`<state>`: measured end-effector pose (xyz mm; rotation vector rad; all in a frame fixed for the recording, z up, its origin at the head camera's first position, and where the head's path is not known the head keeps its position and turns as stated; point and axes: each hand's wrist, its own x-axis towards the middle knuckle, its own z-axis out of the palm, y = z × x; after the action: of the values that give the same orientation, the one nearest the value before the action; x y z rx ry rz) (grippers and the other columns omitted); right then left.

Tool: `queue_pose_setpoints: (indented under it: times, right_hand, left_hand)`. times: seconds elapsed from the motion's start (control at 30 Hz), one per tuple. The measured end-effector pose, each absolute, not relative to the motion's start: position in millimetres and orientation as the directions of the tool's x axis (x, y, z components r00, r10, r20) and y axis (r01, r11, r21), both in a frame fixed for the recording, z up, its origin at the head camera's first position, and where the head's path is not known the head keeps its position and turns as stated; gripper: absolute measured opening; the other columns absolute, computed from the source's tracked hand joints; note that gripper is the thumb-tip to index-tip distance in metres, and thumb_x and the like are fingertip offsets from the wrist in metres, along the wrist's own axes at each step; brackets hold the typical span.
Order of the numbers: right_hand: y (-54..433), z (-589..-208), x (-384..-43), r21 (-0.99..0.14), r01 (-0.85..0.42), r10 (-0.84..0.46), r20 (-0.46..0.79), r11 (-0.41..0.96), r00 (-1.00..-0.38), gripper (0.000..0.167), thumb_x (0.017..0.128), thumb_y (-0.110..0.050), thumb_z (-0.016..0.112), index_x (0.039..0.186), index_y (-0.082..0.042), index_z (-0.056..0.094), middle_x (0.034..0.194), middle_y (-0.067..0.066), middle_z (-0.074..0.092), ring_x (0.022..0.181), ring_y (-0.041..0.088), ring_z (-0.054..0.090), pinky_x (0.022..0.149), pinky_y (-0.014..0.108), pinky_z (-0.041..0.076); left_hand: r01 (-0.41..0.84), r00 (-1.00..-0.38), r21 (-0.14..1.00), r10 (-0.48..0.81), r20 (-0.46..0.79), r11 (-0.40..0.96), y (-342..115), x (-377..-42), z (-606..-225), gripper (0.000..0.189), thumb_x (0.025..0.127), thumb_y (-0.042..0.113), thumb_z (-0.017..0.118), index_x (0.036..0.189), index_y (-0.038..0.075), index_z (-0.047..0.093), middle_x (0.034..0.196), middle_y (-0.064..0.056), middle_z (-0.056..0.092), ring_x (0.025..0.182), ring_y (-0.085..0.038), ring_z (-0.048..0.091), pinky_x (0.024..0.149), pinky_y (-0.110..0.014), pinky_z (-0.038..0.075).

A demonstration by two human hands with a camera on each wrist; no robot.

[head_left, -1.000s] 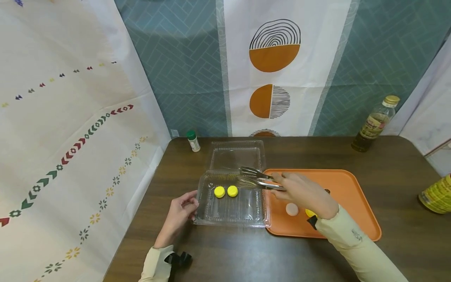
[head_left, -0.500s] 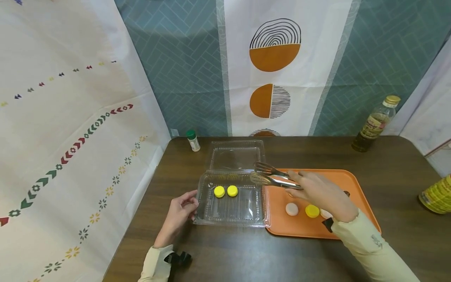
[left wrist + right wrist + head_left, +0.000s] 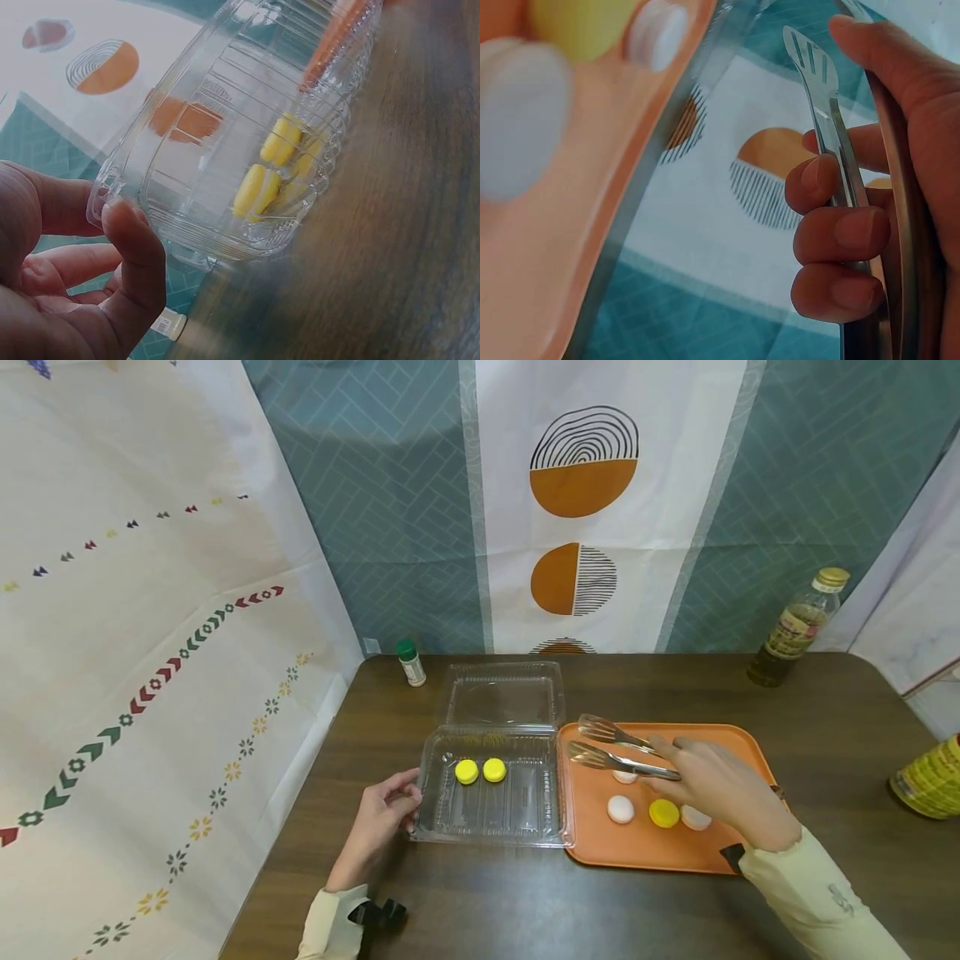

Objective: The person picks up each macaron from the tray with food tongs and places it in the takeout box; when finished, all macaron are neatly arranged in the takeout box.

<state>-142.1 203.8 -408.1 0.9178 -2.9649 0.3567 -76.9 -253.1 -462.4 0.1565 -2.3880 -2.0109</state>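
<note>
My left hand [image 3: 384, 810] pinches the left rim of a clear plastic clamshell container [image 3: 172, 195], which stands with its lid [image 3: 506, 695] folded back. Inside lie two yellow macarons [image 3: 480, 771], side by side near the middle. Over the orange tray [image 3: 720, 739], my right hand [image 3: 720, 781] grips metal tongs [image 3: 628, 766], fingers curled round their arms. Their slotted tips are spread and point left, with nothing between them. On the tray are a yellow macaron [image 3: 663, 812] and white macarons [image 3: 620, 809]; one is partly hidden under the tongs. The hand and forearm cover the tray's right part.
A small green-capped shaker [image 3: 411, 662] stands at the back left of the dark wooden table [image 3: 480, 902]. An oil bottle [image 3: 797, 628] is at the back right, and a yellow patterned container [image 3: 930, 779] sits at the right edge. The tray's left edge adjoins the clear container.
My right hand has moved right with the tongs, from above the clear container to over the tray, uncovering macarons there. The left hand and the two yellow macarons have stayed put.
</note>
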Motion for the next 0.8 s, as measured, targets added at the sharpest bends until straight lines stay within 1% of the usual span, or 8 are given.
queue_pose_setpoints:
  times: [0.13,0.3,0.37,0.53,0.6,0.7,0.8]
  right_hand:
    - [216,-416,-139,-0.216,-0.545,-0.540,0.087,0.810,-0.837,0.061,0.088,-0.040,0.078,0.132,0.000,0.062,0.080,0.005,0.058,0.053,0.010,0.042,0.047,0.027,0.036]
    - [232,-423,-134,-0.221,-0.514,-0.511,0.076,0.829,-0.856,0.065,0.087,-0.044,0.078,0.133,0.000,0.062,0.079,0.006,0.059,0.053,0.010,0.042,0.047,0.027,0.038]
    - [237,-426,-132,-0.219,-0.509,-0.505,0.080,0.832,-0.860,0.066,0.087,-0.046,0.077,0.133,-0.001,0.063,0.077,0.004,0.057,0.054,0.010,0.044,0.048,0.029,0.040]
    - [248,-432,-129,-0.221,-0.492,-0.491,0.063,0.842,-0.869,0.068,0.085,-0.050,0.077,0.130,-0.001,0.064,0.080,0.005,0.060,0.057,0.011,0.050,0.050,0.036,0.048]
    - [251,-435,-128,-0.218,-0.496,-0.498,0.050,0.841,-0.866,0.067,0.085,-0.050,0.077,0.127,-0.001,0.064,0.077,0.004,0.058,0.056,0.012,0.048,0.049,0.036,0.047]
    - [254,-439,-127,-0.214,-0.509,-0.509,0.059,0.834,-0.859,0.063,0.084,-0.049,0.078,0.123,-0.001,0.065,0.071,-0.001,0.052,0.054,0.010,0.044,0.048,0.034,0.044]
    - [256,-441,-128,-0.213,-0.517,-0.512,0.082,0.829,-0.855,0.052,0.084,-0.046,0.080,0.114,-0.005,0.067,0.064,-0.006,0.045,0.052,0.009,0.041,0.047,0.033,0.042]
  left_hand:
    - [-0.079,-0.994,0.982,-0.091,-0.064,0.173,-253,-77,-464,0.042,0.091,-0.015,0.059,0.133,-0.015,0.055,0.089,-0.021,0.060,0.064,-0.017,0.055,0.049,-0.024,0.047]
    - [-0.076,-0.994,0.980,-0.088,-0.061,0.182,-255,-77,-465,0.042,0.090,-0.015,0.057,0.133,-0.014,0.056,0.089,-0.019,0.060,0.064,-0.017,0.054,0.049,-0.024,0.047]
    - [-0.076,-0.994,0.981,-0.088,-0.061,0.180,-255,-77,-465,0.042,0.090,-0.015,0.056,0.133,-0.013,0.057,0.088,-0.018,0.059,0.064,-0.017,0.054,0.049,-0.025,0.047]
    - [-0.089,-0.994,0.980,-0.085,-0.075,0.176,-256,-77,-467,0.043,0.091,-0.015,0.056,0.134,-0.012,0.056,0.089,-0.016,0.059,0.065,-0.017,0.053,0.051,-0.025,0.047]
    - [-0.097,-0.993,0.980,-0.084,-0.083,0.175,-256,-76,-467,0.042,0.091,-0.015,0.056,0.134,-0.012,0.056,0.089,-0.016,0.059,0.065,-0.017,0.053,0.051,-0.024,0.047]
    - [-0.094,-0.993,0.979,-0.082,-0.080,0.180,-255,-76,-466,0.042,0.092,-0.014,0.056,0.133,-0.012,0.057,0.090,-0.017,0.059,0.065,-0.017,0.053,0.051,-0.024,0.047]
    - [-0.087,-0.994,0.979,-0.080,-0.073,0.185,-254,-77,-465,0.041,0.092,-0.014,0.056,0.134,-0.011,0.057,0.090,-0.017,0.059,0.065,-0.017,0.053,0.051,-0.024,0.047]
